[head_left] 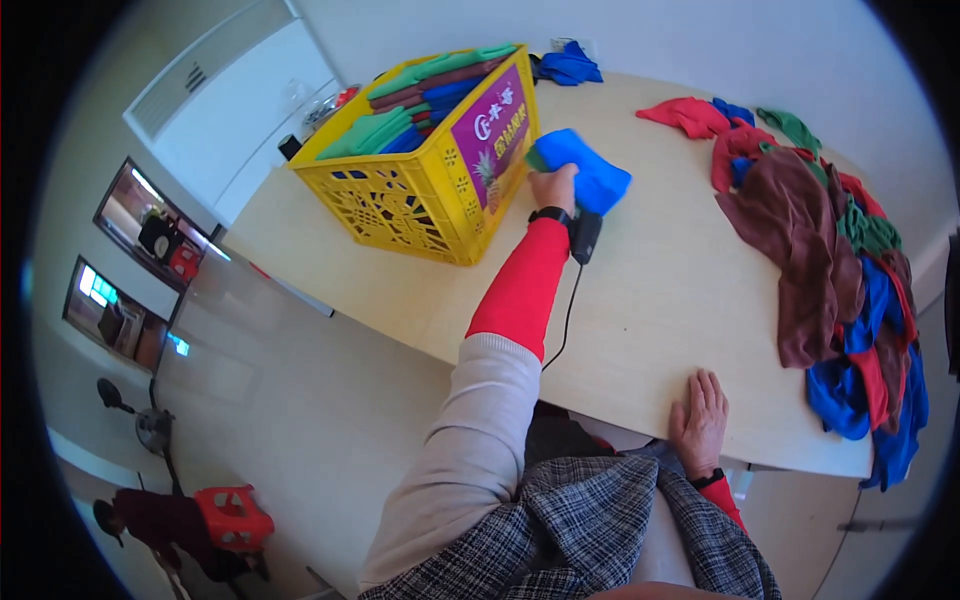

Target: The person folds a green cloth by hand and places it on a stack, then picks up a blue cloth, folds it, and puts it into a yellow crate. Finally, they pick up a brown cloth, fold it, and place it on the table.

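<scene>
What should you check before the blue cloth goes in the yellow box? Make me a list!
1. Left hand grips the folded blue cloth: ok, fingers are on its near edge.
2. Cloth stays folded: ok, it looks like a neat bundle.
3. Room in the yellow crate: cannot tell, folded cloths already reach its rim.
4. Path to the crate: ok, the cloth is right beside its side wall.
5. Right hand out of the way: ok, it lies flat on the near table edge.
6. Cable under the left wrist: cannot tell whether it could snag.
</scene>
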`<move>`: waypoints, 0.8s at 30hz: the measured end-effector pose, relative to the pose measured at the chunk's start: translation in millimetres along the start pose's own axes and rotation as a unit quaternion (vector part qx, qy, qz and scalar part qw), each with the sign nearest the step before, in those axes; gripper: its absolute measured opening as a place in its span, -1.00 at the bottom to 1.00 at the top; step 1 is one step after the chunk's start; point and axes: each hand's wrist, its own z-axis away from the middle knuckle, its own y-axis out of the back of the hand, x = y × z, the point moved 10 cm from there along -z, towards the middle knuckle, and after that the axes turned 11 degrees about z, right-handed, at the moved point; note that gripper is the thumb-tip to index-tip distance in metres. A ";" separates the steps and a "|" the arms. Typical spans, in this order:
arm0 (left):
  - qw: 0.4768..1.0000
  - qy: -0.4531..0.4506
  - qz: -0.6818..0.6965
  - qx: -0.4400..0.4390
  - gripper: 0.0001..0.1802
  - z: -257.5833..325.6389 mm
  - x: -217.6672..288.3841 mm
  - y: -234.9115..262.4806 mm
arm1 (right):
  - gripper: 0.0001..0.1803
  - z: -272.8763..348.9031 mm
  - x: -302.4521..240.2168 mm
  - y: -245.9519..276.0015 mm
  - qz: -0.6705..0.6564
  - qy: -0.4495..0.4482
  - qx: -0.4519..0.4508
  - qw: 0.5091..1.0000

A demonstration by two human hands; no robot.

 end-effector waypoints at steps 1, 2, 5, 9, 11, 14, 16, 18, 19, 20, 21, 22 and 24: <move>0.999 -0.012 -0.026 -0.039 -0.36 -1.5 17.7 -11.5 | -0.41 -0.2 -0.7 -0.4 0.001 0.000 0.000 1.000; 0.995 -0.017 -0.053 -0.082 -0.43 4.5 35.2 -30.8 | -0.41 1.4 2.8 -1.9 0.005 -0.006 -0.004 1.000; 0.974 0.015 -0.076 -0.211 -0.58 35.4 98.9 -87.4 | -0.41 6.9 13.6 -4.6 0.017 -0.020 -0.011 1.000; 0.934 0.046 -0.083 -0.345 -0.66 39.9 196.0 -97.9 | -0.41 4.8 13.7 -9.1 0.016 -0.020 -0.020 0.999; 0.920 0.056 -0.042 -0.385 -0.70 52.9 269.9 -90.6 | -0.40 5.1 14.0 -8.2 0.019 -0.026 -0.023 0.999; 0.914 0.072 -0.026 -0.397 -0.67 22.5 330.9 -63.3 | -0.41 1.7 9.3 -9.2 0.027 -0.021 -0.019 0.999; 0.904 0.144 -0.027 -0.401 -0.70 -31.8 363.9 -46.7 | -0.41 0.1 4.1 -6.2 0.030 -0.016 -0.016 0.999; 0.914 0.116 -0.043 -0.386 -0.74 -63.6 392.5 -24.6 | -0.41 -0.7 3.3 -6.3 0.032 -0.013 -0.017 0.999; 0.917 0.096 -0.055 -0.382 -0.73 -78.7 407.1 -13.9 | -0.41 -1.8 1.6 -6.7 0.031 -0.009 -0.016 0.999; 0.917 0.095 -0.056 -0.383 -0.73 -94.3 410.5 -4.9 | -0.41 -3.2 1.5 -6.9 0.029 -0.009 -0.015 0.999; 0.928 0.075 -0.072 -0.357 -0.71 -112.9 414.3 8.4 | -0.41 -3.6 1.3 -7.5 0.026 -0.010 -0.017 0.999; 0.937 0.057 -0.085 -0.333 -0.68 -127.1 416.7 16.8 | -0.41 -3.7 1.8 -7.3 0.025 -0.013 -0.020 0.999; 0.939 0.014 -0.121 -0.320 -0.61 -139.9 418.1 28.0 | -0.41 -2.6 4.5 -6.9 0.024 -0.021 -0.020 0.999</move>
